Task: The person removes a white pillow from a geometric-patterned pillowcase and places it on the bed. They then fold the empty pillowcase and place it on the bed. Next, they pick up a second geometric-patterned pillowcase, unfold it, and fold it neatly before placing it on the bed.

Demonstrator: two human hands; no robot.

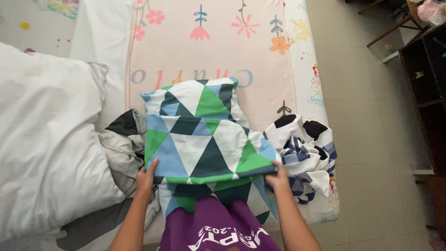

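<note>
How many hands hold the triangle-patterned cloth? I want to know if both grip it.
2: the left hand grips the cloth at its near left edge, the right hand at its near right edge.

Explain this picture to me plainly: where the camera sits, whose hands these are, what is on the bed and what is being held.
There is one picture, taken by a camera worn on a person's head, looking down at their own two bare hands. The left hand and the right hand each grip a side of a folded cloth with blue, green and white triangles. It lies on a bed with a pink flowered sheet. To the left are a large white pillow and a striped grey cloth; to the right, a crumpled black-and-white cloth. The purple at the bottom is the person's shirt.
</note>
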